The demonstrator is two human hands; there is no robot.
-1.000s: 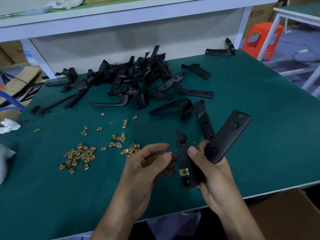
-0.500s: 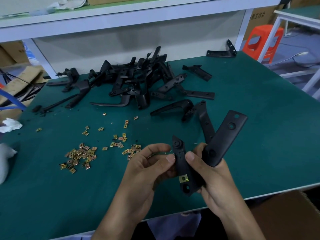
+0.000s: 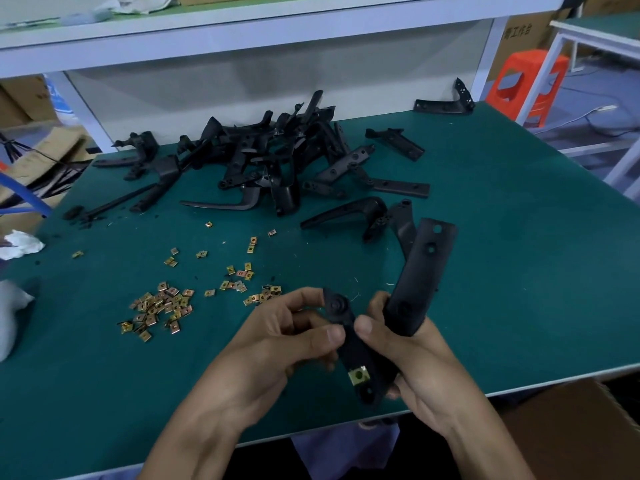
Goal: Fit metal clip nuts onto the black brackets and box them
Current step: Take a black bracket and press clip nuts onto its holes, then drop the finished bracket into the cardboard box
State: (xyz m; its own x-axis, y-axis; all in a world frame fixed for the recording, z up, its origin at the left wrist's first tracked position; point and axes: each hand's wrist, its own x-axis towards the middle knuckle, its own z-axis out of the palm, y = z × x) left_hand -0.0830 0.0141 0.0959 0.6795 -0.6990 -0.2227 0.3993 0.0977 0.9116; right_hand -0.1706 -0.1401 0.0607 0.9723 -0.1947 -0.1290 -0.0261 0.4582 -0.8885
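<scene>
My right hand grips an L-shaped black bracket above the table's front edge. One arm of the bracket rises up and to the right, the other points down between my hands and carries a brass clip nut near its lower end. My left hand pinches that lower arm from the left with thumb and fingers; whether a nut sits between its fingertips I cannot tell. Loose clip nuts lie scattered on the green table to the left. A pile of black brackets fills the back.
A cardboard box stands below the table's front right edge. Single brackets lie at the back right and mid-table. White cloth sits at the left edge. An orange stool and white frame stand right.
My left hand has closed in on the bracket's lower arm and now touches it. Both hands and the bracket have sunk slightly toward the front edge.
</scene>
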